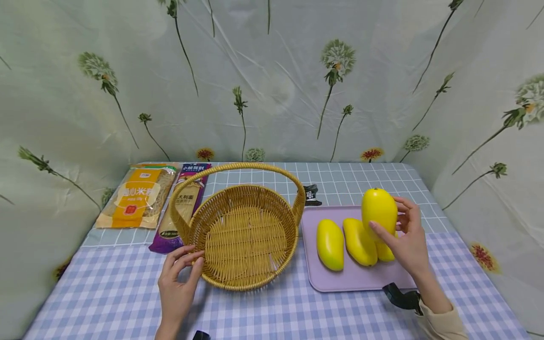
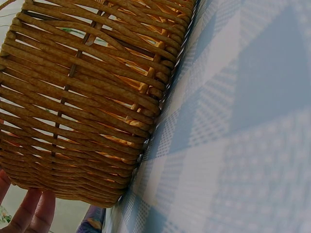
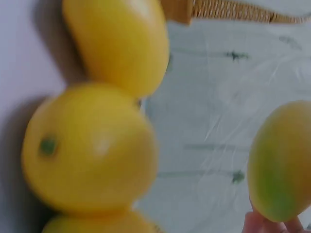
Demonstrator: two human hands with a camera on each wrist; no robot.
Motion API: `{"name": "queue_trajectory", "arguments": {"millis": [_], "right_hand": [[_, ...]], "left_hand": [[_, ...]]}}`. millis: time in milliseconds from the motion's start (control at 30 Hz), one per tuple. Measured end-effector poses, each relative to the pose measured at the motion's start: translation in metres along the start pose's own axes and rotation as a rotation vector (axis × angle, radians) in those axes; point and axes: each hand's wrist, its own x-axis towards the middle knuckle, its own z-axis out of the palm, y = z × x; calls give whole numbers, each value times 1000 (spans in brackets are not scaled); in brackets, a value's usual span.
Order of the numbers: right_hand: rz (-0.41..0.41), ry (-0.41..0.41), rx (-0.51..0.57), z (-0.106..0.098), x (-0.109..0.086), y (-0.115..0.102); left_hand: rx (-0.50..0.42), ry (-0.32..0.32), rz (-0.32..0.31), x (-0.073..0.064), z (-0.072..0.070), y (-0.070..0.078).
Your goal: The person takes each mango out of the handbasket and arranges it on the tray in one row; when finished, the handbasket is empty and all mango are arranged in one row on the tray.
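A round wicker basket point(image 1: 246, 236) with an arched handle stands in the middle of the table. My left hand point(image 1: 180, 278) holds its left rim, fingertips at the edge; the left wrist view shows fingers point(image 2: 38, 211) against the woven side. On the right, my right hand point(image 1: 408, 236) grips a yellow mango point(image 1: 379, 215) between thumb and fingers, raised above a light purple tray point(image 1: 316, 281). Two mangoes lie in plain sight on the tray, a left one point(image 1: 330, 244) and a middle one point(image 1: 360, 242); a third mango point(image 1: 384, 252) is partly hidden behind the held one.
A bag of rice noodles point(image 1: 138, 198) and a purple pasta packet point(image 1: 180, 208) lie left of the basket. A small black object point(image 1: 312, 195) sits behind the tray. Checked cloths point(image 1: 263, 316) cover the table, and a dandelion-print curtain point(image 1: 272, 71) stands behind.
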Motion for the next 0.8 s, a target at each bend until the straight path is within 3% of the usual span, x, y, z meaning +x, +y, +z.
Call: {"name": "queue_trajectory", "arguments": {"millis": [267,367,533,633,800], "right_hand": [[140,65,-78,-23,12,74],[209,65,-111,-30,16,86],[331,56,-140,-34,17,67],[351,51,-150,-35,16,57],[345,37,-172,-37,14,65]], "left_hand": [[9,-14,-25,0,-1,0],[12,-12,-30,1,-1,1],[19,-10,-36,1,-1,2],[16,-8,-28,0,-1,1],[9,-6,-15,1,0,1]]}}
